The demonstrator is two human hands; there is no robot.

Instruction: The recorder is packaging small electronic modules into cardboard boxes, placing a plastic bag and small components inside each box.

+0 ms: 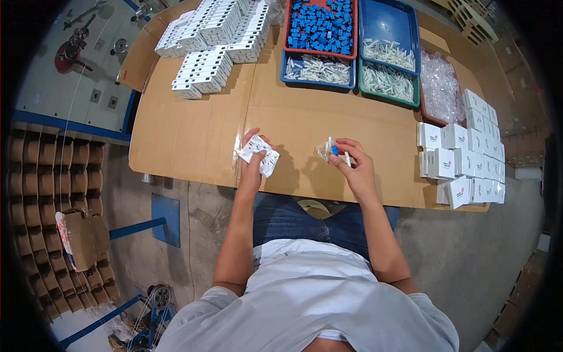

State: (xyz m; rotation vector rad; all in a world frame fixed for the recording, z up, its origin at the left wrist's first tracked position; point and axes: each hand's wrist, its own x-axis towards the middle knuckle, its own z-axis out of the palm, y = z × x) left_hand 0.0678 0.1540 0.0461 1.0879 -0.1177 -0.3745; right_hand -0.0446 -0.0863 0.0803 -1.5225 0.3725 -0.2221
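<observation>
Over the cardboard tabletop (293,126), my left hand (253,165) pinches a white printed sheet (268,165), probably light, creasable, best held by its edges; my right hand (359,172) holds a blue piece (335,150), white stick (347,158) and likely slippery clear plastic (324,150).

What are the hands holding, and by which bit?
The left hand holds a white printed sheet, thumb on its face. The right hand holds a blue piece, white stick and clear plastic; exact grip unclear.

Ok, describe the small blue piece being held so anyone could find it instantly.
Find the cardboard-covered table, then the right hand over its near side. In it, the blue piece sits between clear plastic and a white stick; its colour sets it apart from both.
</observation>
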